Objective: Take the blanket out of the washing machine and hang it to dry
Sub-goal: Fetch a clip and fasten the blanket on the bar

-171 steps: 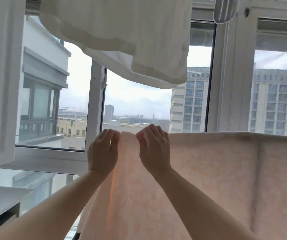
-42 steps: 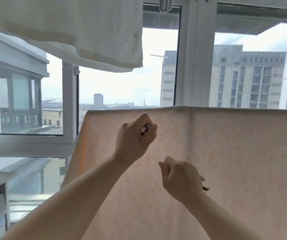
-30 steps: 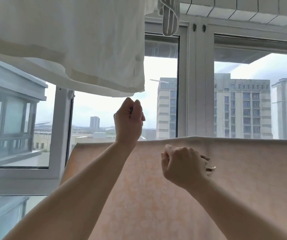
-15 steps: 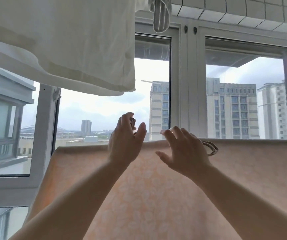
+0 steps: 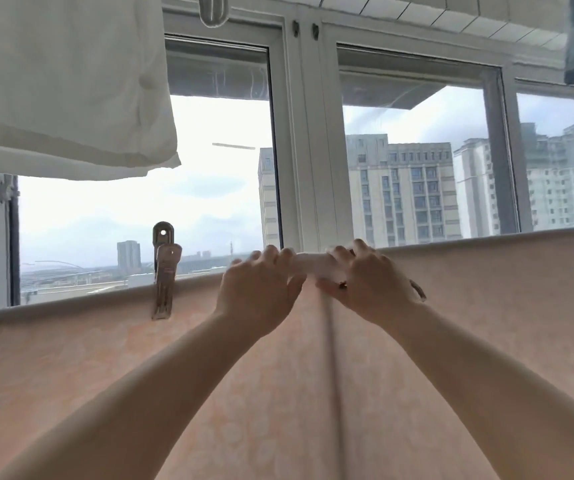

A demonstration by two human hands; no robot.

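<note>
Window behind; right hand perhaps hides clips.

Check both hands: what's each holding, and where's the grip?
Left hand and right hand both grip the blanket at its folded top edge. The right also holds a metal clip, mostly hidden.

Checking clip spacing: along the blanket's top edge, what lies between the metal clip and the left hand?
Head view: nothing but bare blanket edge lies between the metal clip and the left hand.
</note>
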